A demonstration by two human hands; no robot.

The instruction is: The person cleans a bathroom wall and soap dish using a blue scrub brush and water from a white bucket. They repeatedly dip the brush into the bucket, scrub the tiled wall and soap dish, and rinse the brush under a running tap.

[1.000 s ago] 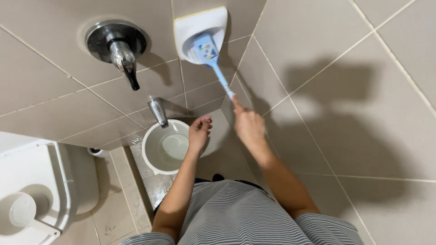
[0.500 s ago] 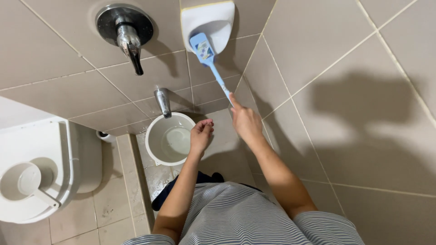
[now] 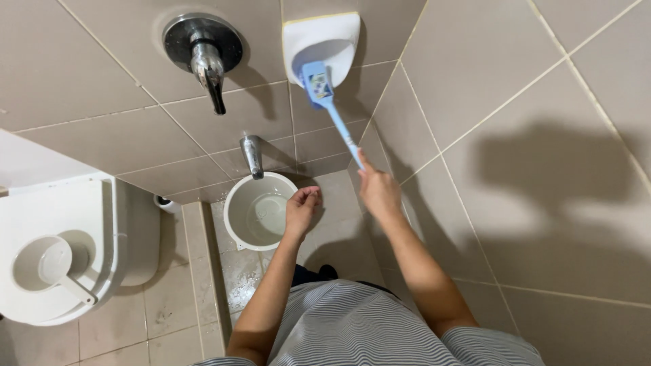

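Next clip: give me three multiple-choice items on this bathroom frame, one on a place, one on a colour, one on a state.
1. Where is the round bucket?
A. below the lower spout
B. on the toilet
C. in the right hand

2. What colour is the brush handle?
A. red
B. light blue
C. black

3. What is the right hand doing?
A. hanging free
B. gripping the brush handle
C. turning the wall valve

Key: 1 A, the bucket sits on the floor under the spout. 2 B, the handle is light blue. 3 B, its fingers close on the handle's lower end, while the left hand hovers at the bucket rim.
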